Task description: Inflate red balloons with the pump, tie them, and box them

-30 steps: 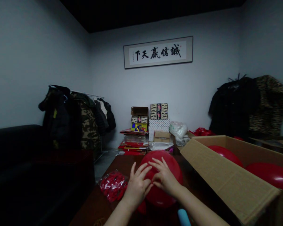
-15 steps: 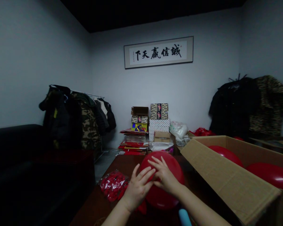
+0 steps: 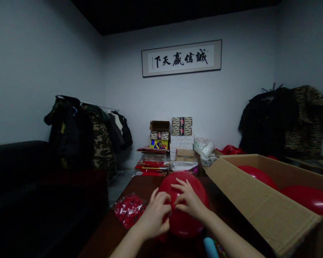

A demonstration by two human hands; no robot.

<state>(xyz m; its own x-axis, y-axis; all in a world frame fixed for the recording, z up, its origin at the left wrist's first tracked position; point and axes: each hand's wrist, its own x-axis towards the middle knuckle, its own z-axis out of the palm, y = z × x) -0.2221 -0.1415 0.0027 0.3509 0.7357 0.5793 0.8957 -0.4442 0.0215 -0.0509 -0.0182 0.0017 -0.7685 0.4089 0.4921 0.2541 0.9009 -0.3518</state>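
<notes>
An inflated red balloon rests on the dark wooden table in front of me. Both my hands meet at its near top, where the neck seems to be. My left hand has its fingers curled in a pinch on the balloon. My right hand also pinches there, with its other fingers lying over the balloon's skin. What sits between the fingertips is too small to see.
An open cardboard box with red balloons inside stands at the right. A clear bag of uninflated red balloons lies at the left. A light-blue tube pokes up near my right forearm. Boxes and papers are stacked at the far end.
My left hand's fingers, stretched out before, have curled into a pinch on the balloon. The balloon has shifted only slightly between my hands.
</notes>
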